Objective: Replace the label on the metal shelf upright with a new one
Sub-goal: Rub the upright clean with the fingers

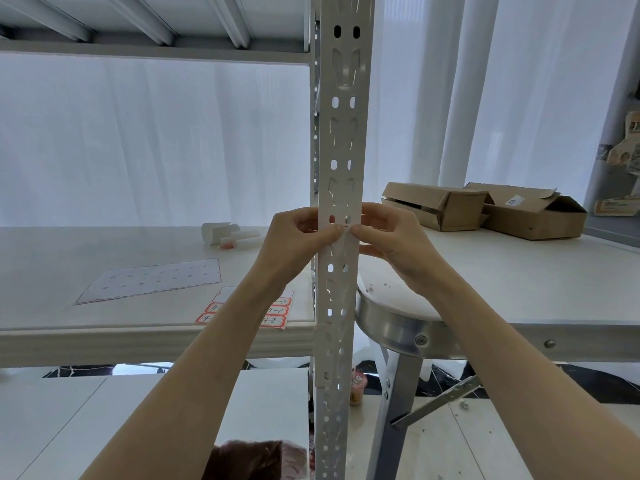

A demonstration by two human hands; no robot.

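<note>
The left hand (298,230) and right hand (391,237) grip the vertical upright (341,140) from opposite edges at one height, fingers (372,209) curled round it, thumb tips meeting on its near face, where the label presumably lies hidden.

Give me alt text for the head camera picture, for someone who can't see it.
The left hand and right hand grip a white perforated metal shelf upright, thumbs together on its front. A sheet of red-bordered paper labels lies on the white shelf board beside it; brown cardboard boxes sit farther right.
</note>
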